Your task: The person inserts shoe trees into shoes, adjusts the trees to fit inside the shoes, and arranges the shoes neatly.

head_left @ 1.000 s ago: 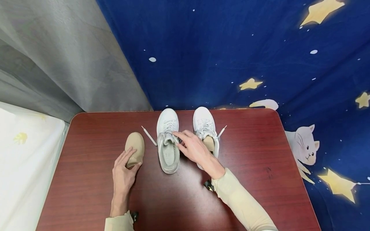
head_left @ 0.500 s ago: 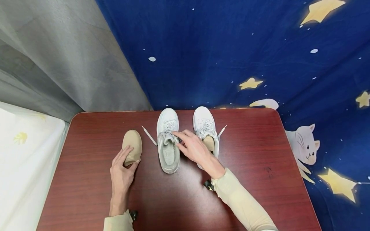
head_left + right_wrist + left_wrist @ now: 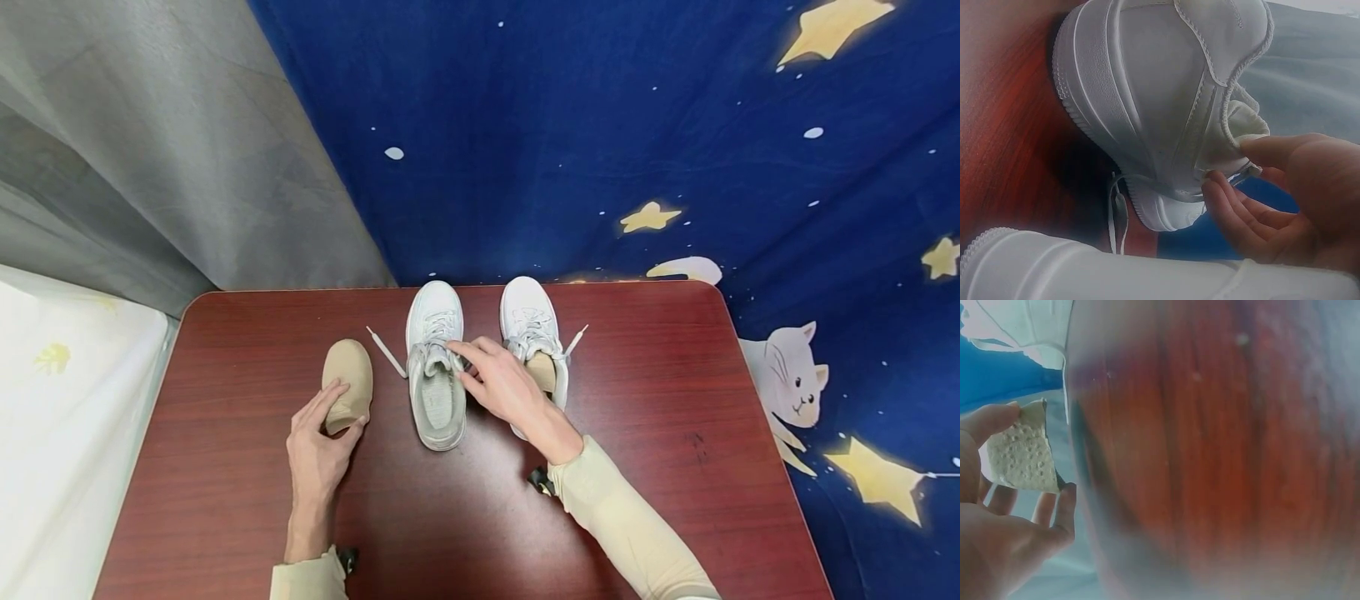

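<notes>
In the head view, my left hand [image 3: 318, 458] grips the near end of a beige moulded shoe insert [image 3: 348, 371], rounded end pointing away from me. The left wrist view shows a bumpy surface on this insert [image 3: 1022, 453], held between thumb and fingers. My right hand [image 3: 506, 387] pinches the right edge of the left white sneaker [image 3: 437, 304] beside its laces and tongue. That sneaker's opening shows a bare light insole. To its right stands a second white sneaker [image 3: 527, 304], partly covered by my right wrist. A beige insert [image 3: 542, 371] shows inside it.
Both sneakers stand toe-away near the far edge of the reddish-brown table [image 3: 637, 375]. A loose lace end [image 3: 388, 354] sticks out left of the left sneaker; another lace end [image 3: 576, 340] points out right of the other. A blue star-print curtain [image 3: 525, 167] hangs behind.
My left hand and the shoe insert have shifted slightly, first left and away from me, then back a little to the right. My right hand keeps its place on the sneaker.
</notes>
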Motion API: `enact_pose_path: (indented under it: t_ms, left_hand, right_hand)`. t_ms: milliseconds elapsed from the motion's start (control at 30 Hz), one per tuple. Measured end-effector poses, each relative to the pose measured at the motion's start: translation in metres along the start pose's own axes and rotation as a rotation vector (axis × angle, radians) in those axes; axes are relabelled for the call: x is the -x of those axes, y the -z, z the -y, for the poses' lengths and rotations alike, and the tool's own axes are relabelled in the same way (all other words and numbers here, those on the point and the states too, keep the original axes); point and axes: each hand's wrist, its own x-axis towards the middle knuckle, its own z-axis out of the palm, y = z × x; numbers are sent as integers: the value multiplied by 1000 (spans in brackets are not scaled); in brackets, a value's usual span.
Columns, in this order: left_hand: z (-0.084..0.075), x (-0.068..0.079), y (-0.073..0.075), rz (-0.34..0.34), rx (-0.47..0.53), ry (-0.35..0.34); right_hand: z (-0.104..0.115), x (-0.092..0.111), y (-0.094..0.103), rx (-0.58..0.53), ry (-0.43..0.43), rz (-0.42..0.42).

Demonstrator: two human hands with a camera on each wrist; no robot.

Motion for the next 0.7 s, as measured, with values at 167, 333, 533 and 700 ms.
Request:
enact_pose_path:
  t_ms: [167,333,533,700]
  left_hand:
    - [-3,1,-1,-14,32,-8]
    - [-6,1,-2,-17,66,-40]
    - [-7,2,-2,-10,74,-51]
    - [-11,5,0,-8,71,-51]
  right_hand:
    - [0,1,0,4,-1,-1]
    - [0,1,0,9,-7,0]
    - [0,0,0,9,-17,9]
    - [0,0,-1,18,-26,8]
